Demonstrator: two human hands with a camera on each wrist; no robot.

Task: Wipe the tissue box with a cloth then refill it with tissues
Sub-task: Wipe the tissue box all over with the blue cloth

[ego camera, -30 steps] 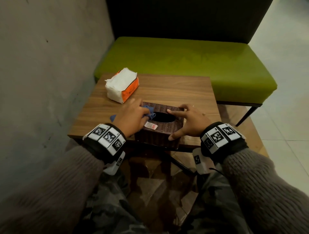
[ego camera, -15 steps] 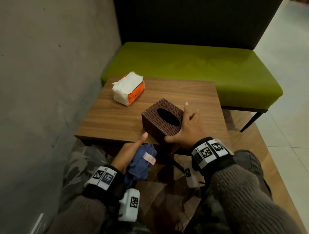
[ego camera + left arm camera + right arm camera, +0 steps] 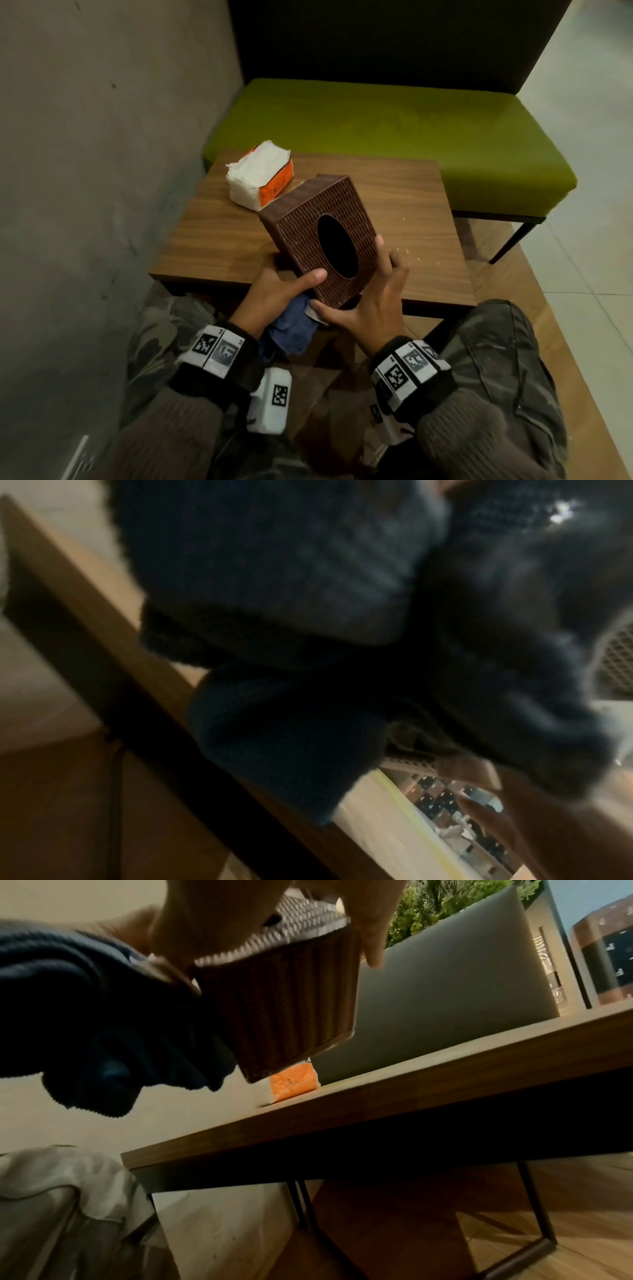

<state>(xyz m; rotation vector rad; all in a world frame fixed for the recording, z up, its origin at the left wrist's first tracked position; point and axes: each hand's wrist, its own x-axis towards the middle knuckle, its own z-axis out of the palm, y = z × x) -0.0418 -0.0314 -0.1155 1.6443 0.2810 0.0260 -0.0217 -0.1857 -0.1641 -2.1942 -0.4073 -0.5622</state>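
Note:
The brown woven tissue box (image 3: 301,222) is off the wooden table (image 3: 394,192), tilted so its oval opening faces me. My right hand (image 3: 373,305) grips its near end, thumb under the lower edge and fingers up the right side. My left hand (image 3: 281,287) holds a bunched blue cloth (image 3: 291,329) against the box's near left corner, thumb lying on the top face. In the right wrist view the cloth (image 3: 103,1015) sits against the box (image 3: 291,1001) side. A white and orange tissue pack (image 3: 260,174) lies at the table's far left. The left wrist view is dark and blurred.
A green bench (image 3: 376,120) with a dark backrest stands right behind the table. A grey wall runs along the left. Small crumbs dot the table's right side. My knees are under the table's near edge (image 3: 411,1104).
The box has come up off the table and tipped its opening toward me. My left hand rose from below the table edge with the cloth to the box's near corner.

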